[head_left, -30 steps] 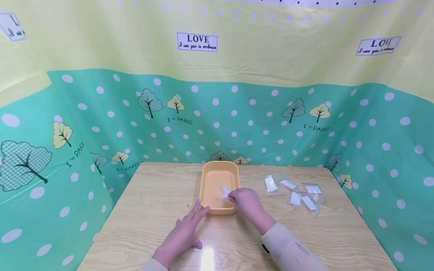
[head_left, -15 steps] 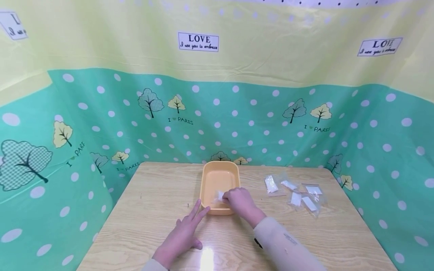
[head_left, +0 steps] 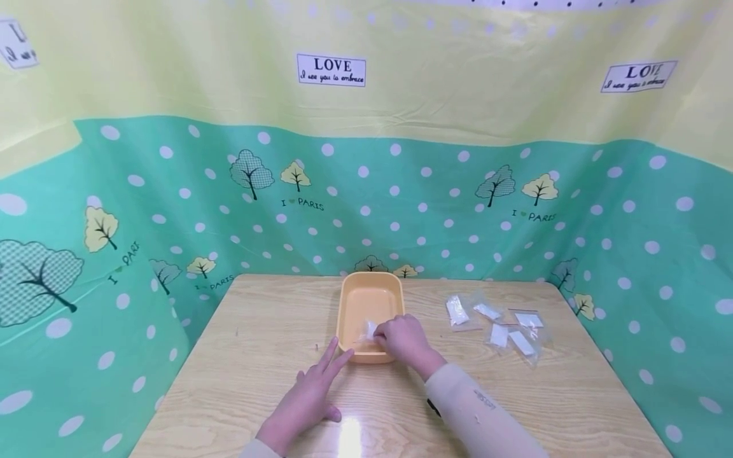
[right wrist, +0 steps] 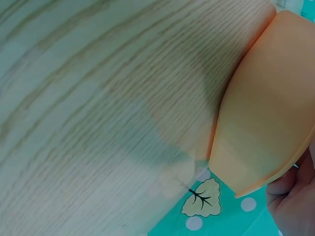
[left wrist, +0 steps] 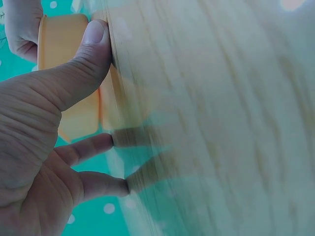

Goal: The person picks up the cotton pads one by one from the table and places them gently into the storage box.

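My right hand (head_left: 405, 338) sits slightly further left than a second ago, fingertips pinching bag (head_left: 367, 331) inside tray (head_left: 372, 358), toward near end. Can't tell if bag touches bottom. My left hand (head_left: 306, 393) unmoved, fingers spread by near left corner, grasping nothing. Other bags (head_left: 499, 336) unchanged on table (head_left: 275, 308). My read: placing bag, step unfinished until I let go.

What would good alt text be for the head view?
A right hand holds a clear bag in an orange tray, with the left hand at its near left corner. Five more bags lie to the right on the table.
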A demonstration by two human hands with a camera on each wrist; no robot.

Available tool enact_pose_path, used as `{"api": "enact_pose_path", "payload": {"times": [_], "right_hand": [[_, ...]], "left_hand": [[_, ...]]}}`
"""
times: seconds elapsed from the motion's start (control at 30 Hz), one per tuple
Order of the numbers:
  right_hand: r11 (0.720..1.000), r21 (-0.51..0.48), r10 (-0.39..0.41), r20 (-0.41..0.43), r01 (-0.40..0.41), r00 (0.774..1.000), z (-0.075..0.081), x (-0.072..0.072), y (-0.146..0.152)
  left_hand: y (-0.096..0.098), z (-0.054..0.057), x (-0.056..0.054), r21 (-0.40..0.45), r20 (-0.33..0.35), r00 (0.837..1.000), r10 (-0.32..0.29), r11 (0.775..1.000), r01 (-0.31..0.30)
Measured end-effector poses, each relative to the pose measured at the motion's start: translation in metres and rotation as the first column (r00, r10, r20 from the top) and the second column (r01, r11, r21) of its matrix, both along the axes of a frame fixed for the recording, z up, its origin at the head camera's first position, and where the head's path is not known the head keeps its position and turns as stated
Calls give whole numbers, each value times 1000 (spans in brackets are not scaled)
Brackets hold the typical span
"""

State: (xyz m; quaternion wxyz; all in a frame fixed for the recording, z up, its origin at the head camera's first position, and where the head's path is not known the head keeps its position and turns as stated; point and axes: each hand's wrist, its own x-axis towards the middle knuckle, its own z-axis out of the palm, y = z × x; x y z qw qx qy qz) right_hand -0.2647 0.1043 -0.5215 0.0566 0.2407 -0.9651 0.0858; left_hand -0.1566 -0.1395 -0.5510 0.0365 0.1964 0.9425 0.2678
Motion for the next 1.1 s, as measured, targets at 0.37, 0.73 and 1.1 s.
{"api": "enact_pose_path", "payload": {"times": [0.37,0.73,1.1], "right_hand": [[999,27,39,-96,-36,995,-7,-1,2],[1000,-3,22,-88,-22,996,-6,0,1],[1000,-20,19,-90,-21,996,-7,1,2]], "left_hand": [[-1,-3,-1,12,6,1000,0,1000,0],[0,-4,-2,-2,5,1000,8,1000,-8],[0,-3,-1,6,10,1000,6,1000,-6]]}}
